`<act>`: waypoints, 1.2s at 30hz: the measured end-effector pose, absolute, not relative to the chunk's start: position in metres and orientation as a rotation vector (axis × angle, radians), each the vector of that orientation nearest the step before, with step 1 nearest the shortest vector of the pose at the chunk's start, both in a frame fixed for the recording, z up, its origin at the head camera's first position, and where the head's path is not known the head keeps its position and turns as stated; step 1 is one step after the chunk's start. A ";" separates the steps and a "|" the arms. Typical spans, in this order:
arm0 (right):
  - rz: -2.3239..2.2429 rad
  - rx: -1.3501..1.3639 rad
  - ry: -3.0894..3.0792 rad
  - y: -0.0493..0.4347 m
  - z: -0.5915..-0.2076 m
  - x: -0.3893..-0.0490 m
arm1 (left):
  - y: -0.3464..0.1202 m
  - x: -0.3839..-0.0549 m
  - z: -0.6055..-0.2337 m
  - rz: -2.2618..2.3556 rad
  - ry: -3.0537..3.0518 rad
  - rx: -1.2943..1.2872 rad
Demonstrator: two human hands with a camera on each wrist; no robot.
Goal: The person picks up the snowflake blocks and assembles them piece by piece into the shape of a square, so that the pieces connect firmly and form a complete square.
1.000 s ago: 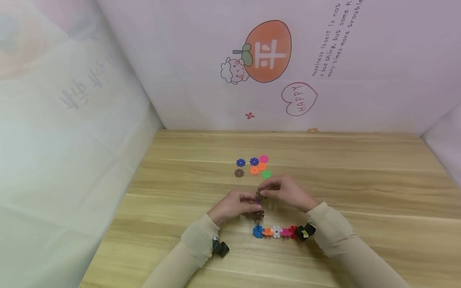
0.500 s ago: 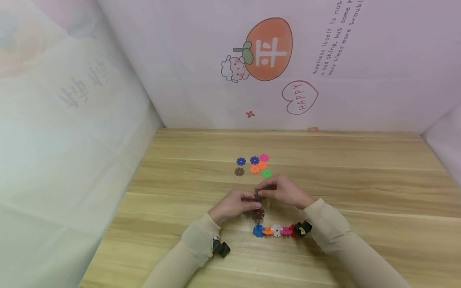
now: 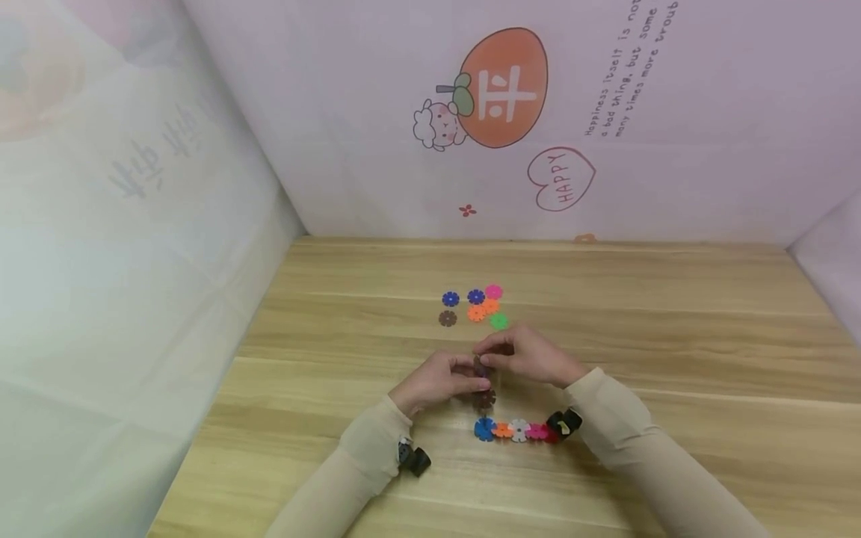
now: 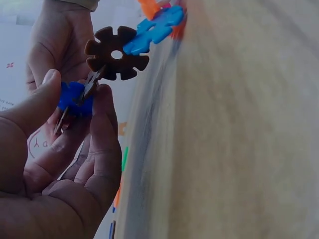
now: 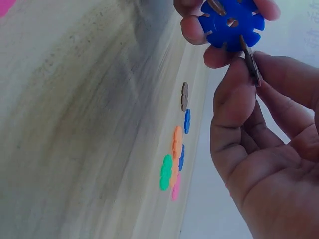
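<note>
Notched plastic snowflake discs are joined into a bent chain. My left hand [image 3: 433, 382] pinches a dark blue disc [image 5: 232, 25] of it between thumb and fingers. Thumb and fingertips of my right hand [image 3: 534, 357] pinch a brown disc [image 5: 250, 64], its edge in a slot of the blue one. Below the left fingers another brown disc [image 4: 117, 54] links to a light blue disc [image 3: 484, 429]. From there an orange disc [image 3: 501, 430], a white disc [image 3: 519, 430], a pink disc [image 3: 537, 431] and a red disc, partly behind the right wrist camera, run rightward.
Loose discs lie beyond the hands on the wooden table [image 3: 336, 314]: two dark blue discs [image 3: 451, 299], a brown disc [image 3: 448, 319], two orange discs [image 3: 476, 313], a pink disc [image 3: 494, 292] and a green disc [image 3: 498, 320]. A printed cloth [image 3: 377, 172] stands behind the table.
My right hand has shifted slightly left toward the left hand, and the brown disc in it has turned. The left hand stays almost in place.
</note>
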State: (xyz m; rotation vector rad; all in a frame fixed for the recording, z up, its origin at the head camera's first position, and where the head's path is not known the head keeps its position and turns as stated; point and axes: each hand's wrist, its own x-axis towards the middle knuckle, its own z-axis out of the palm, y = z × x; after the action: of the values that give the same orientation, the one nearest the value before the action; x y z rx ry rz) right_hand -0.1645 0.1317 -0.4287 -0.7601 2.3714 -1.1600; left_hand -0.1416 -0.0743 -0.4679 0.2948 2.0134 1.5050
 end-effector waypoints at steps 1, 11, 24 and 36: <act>-1.165 -0.758 2.375 0.133 -0.430 -0.165 | -0.075 -0.142 -0.468 1.503 2.013 0.293; -1.182 -0.504 2.562 0.160 -0.438 -0.178 | -0.076 -0.143 -0.467 1.480 2.035 0.251; -0.931 -0.422 2.779 0.161 -0.461 -0.204 | -0.076 -0.144 -0.467 1.597 1.980 0.082; -0.751 -0.523 2.844 0.142 -0.462 -0.216 | -0.074 -0.148 -0.466 1.544 2.066 0.148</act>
State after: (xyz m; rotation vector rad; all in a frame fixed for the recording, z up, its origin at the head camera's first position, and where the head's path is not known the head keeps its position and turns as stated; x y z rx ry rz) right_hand -0.2159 0.1421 -0.4619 -0.5228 2.8445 -0.7506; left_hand -0.1483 -0.0740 -0.4659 0.1482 2.0661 1.5439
